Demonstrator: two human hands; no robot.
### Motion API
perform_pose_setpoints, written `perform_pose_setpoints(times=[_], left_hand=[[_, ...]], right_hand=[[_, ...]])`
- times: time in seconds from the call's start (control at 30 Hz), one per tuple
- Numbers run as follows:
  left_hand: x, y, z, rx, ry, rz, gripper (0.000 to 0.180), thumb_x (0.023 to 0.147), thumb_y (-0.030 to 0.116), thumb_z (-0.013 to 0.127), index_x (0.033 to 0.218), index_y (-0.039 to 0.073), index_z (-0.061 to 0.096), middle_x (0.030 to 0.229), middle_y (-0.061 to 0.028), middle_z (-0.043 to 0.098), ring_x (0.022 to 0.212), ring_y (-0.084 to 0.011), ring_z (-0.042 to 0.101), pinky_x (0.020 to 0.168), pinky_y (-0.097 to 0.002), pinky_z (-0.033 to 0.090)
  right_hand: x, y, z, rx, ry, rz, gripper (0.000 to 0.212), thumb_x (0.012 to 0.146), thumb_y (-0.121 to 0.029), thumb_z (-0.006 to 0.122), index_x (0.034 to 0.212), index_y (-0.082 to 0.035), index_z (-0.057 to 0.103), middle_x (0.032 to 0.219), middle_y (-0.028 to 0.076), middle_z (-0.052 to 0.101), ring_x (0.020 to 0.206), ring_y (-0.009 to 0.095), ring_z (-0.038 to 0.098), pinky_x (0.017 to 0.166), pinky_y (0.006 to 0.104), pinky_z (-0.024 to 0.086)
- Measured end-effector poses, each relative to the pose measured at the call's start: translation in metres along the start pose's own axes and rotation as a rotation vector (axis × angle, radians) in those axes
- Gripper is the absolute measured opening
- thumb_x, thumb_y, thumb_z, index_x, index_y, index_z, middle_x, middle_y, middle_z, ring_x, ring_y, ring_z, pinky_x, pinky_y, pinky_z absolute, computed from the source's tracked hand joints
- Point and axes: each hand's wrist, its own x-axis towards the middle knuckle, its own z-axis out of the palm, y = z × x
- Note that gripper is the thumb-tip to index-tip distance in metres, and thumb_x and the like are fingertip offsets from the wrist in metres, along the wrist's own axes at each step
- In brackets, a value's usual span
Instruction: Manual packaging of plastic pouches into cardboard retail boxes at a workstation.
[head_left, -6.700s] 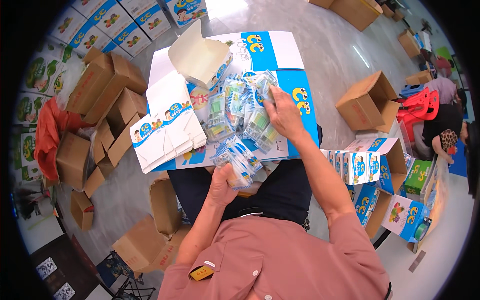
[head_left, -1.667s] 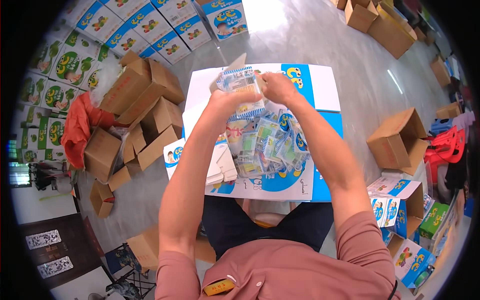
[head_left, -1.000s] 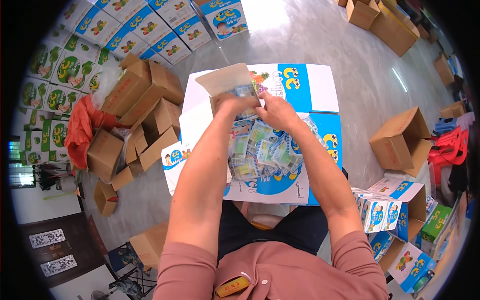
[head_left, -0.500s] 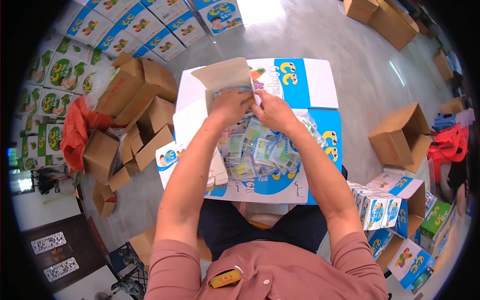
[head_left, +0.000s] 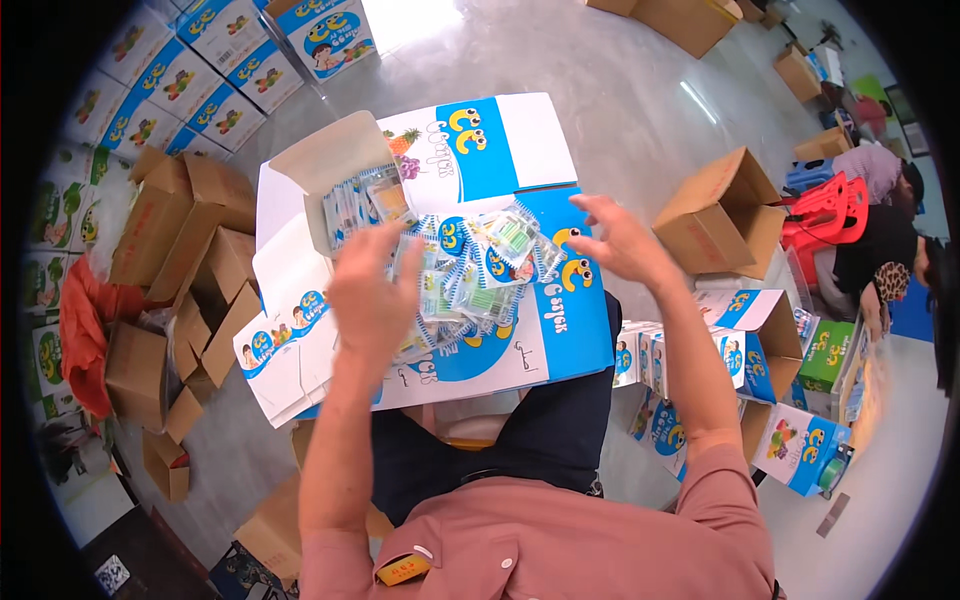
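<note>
A small open carton [head_left: 345, 146] with its flap raised stands on the far left of a large printed carton [head_left: 544, 140] that serves as my work surface. Small clear packets [head_left: 362, 200] stand inside it. My left hand [head_left: 375, 290], smeared by motion, hovers just in front of this carton with fingers apart, over the left side of a loose heap of packets [head_left: 490, 290]. It covers part of the heap. To the right of the heap, my right hand [head_left: 628, 245] is raised with fingers spread and nothing in them.
Flat folded small cartons [head_left: 285, 350] lie at the near left of the work surface. Brown cartons [head_left: 215, 285] and red cloth [head_left: 85, 330] crowd the floor left; another open brown carton [head_left: 715, 225] sits right. Filled small boxes [head_left: 650, 360] stand by my right arm. Another person [head_left: 865, 240] is far right.
Both hands have come away from the small carton, the right one farther to the right. Packets inside the carton now show. The whole view has shifted, with the work surface now farther left.
</note>
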Motion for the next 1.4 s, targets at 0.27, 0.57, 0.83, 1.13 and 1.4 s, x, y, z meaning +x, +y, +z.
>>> perform_pose_setpoints(times=[0.27,0.57,0.83,1.13,1.4], left_hand=[[-0.092,0.063,0.038,-0.283,-0.261,0.067,0.021,0.086,0.017,0.078,0.101,0.004,0.072,0.092,-0.0119,0.069,0.076,-0.025,0.067,0.07,-0.0353,0.054],[-0.137,0.033,0.072,-0.775,-0.409,-0.423,0.022,0.09,0.017,0.076,0.106,0.001,0.072,0.09,-0.0073,0.069,0.073,-0.0136,0.063,0.066,-0.0299,0.052],[-0.12,0.046,0.059,-0.734,0.036,-0.363,0.045,0.091,0.019,0.075,0.126,-0.006,0.06,0.108,-0.0166,0.068,0.093,-0.0179,0.066,0.076,-0.0292,0.054],[-0.092,0.04,0.075,-0.871,-0.254,-0.318,0.058,0.091,0.018,0.076,0.134,-0.012,0.051,0.114,-0.0221,0.067,0.104,-0.0198,0.067,0.081,-0.0291,0.055],[-0.131,0.043,0.076,-1.345,-0.161,-0.529,0.034,0.101,0.019,0.065,0.125,-0.004,0.061,0.106,-0.0073,0.071,0.087,-0.0119,0.069,0.077,-0.0269,0.056]], right_hand=[[0.025,-0.044,0.038,-0.649,-0.243,-0.392,0.101,0.069,-0.008,0.083,0.156,-0.02,0.034,0.159,0.013,0.036,0.146,0.035,0.035,0.117,0.0455,0.036],[-0.011,0.007,0.049,-0.363,0.012,-0.542,0.068,0.079,-0.004,0.074,0.143,-0.011,0.052,0.136,0.015,0.061,0.127,0.034,0.056,0.104,0.0437,0.048],[-0.07,-0.01,0.054,0.262,0.027,-0.203,0.03,0.099,-0.014,0.061,0.128,-0.005,0.063,0.107,0.011,0.073,0.095,0.022,0.071,0.08,0.0352,0.058],[-0.075,-0.011,0.075,1.016,-0.203,-0.055,0.029,0.101,-0.019,0.059,0.12,0.002,0.067,0.106,0.009,0.073,0.091,0.016,0.071,0.071,0.0297,0.059],[-0.096,-0.032,0.111,1.21,-0.262,-0.04,0.03,0.101,-0.019,0.06,0.124,0.0,0.063,0.108,0.009,0.073,0.092,0.016,0.071,0.07,0.0303,0.059]])
